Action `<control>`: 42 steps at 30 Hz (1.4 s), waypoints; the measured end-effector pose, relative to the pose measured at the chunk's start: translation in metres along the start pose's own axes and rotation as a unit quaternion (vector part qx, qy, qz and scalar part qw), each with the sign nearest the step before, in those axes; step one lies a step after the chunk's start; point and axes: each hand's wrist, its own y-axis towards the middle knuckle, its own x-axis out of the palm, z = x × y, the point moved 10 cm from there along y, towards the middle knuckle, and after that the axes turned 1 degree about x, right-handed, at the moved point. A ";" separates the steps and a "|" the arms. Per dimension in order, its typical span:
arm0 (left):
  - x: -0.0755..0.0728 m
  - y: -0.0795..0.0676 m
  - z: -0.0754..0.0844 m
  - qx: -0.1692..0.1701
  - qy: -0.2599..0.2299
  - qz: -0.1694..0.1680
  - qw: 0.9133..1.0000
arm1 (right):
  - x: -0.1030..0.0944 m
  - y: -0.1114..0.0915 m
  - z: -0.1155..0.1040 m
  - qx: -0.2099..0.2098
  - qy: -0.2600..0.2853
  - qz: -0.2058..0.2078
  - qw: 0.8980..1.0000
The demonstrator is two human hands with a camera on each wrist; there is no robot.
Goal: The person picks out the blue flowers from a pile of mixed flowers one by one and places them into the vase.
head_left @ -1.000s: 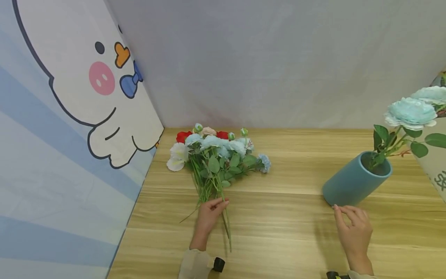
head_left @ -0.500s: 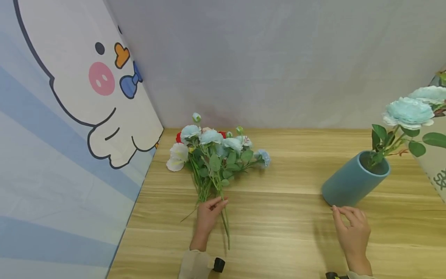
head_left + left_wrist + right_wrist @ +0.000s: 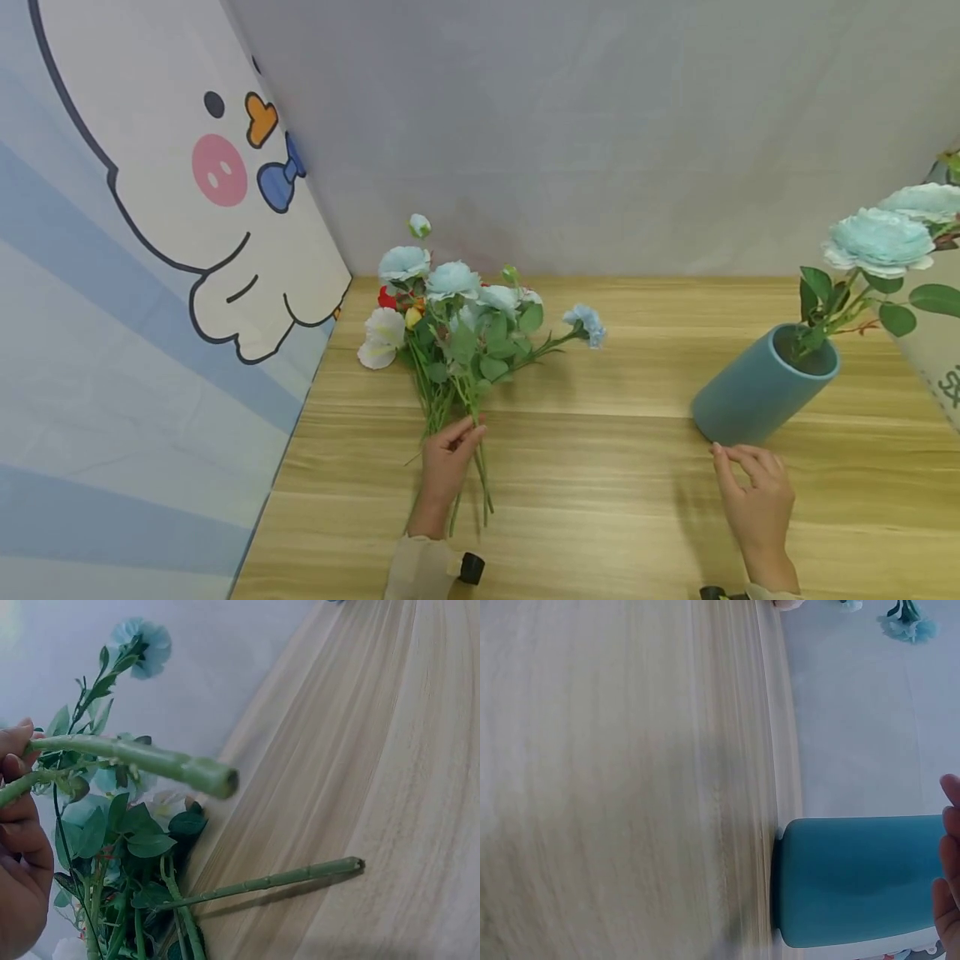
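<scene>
Head view: ruffled blue flowers [image 3: 453, 280] on knobbly green stems [image 3: 135, 754] spread among leaves [image 3: 497, 337]. A smooth, cylindrical blue vase [image 3: 750, 392] stands on the wood-grained table [image 3: 592, 500], before a plain grey wall [image 3: 600, 150]. The left hand [image 3: 446, 467] pinches stems between thumb and fingers, the blooms beyond its fingertips. The right hand [image 3: 757, 504], loosely bent and holding nothing, is on the vase's near side.
</scene>
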 end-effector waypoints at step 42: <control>0.001 0.000 -0.013 -0.049 0.048 -0.003 0.998 | 0.007 -0.005 0.001 0.000 0.001 -0.027 1.000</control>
